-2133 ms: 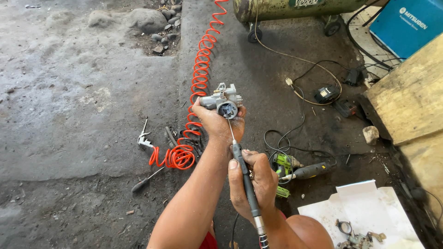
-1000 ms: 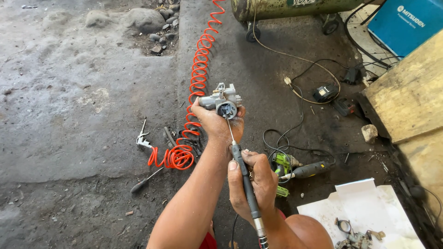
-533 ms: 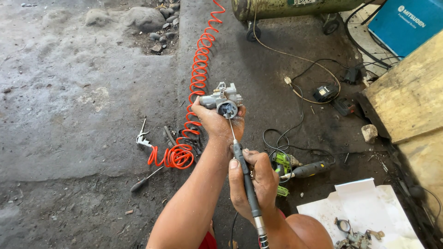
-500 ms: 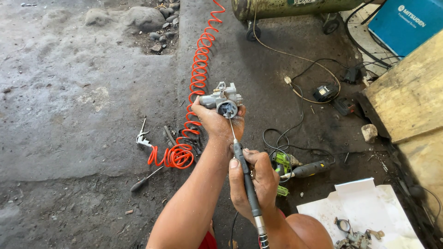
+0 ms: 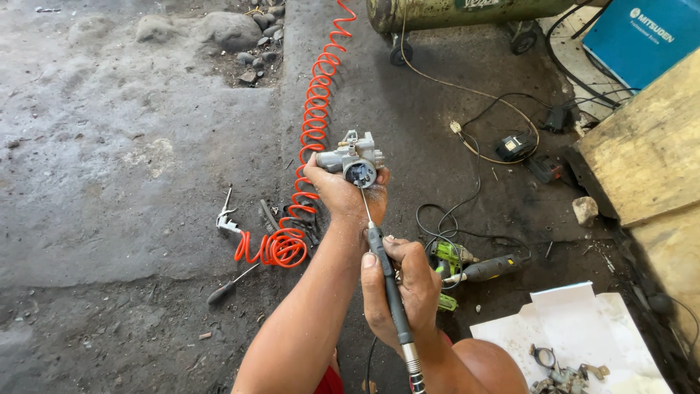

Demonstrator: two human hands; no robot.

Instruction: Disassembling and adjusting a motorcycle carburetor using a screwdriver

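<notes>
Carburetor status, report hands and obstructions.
Left hand grips carburetor. Right hand holds rotary tool handpiece, bit in the bore. Nothing blocking.

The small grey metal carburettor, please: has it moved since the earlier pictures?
No; the small grey metal carburettor stays beside the same loops of the orange coiled hose.

An orange coiled hose (image 5: 313, 138) runs down the concrete floor (image 5: 109, 182) beside a screwdriver (image 5: 230, 283). A green tank (image 5: 452, 13) stands at top, a blue box (image 5: 638, 36) and wooden boards (image 5: 649, 146) right, white paper (image 5: 583, 335) with small metal parts (image 5: 561, 372) below.
</notes>
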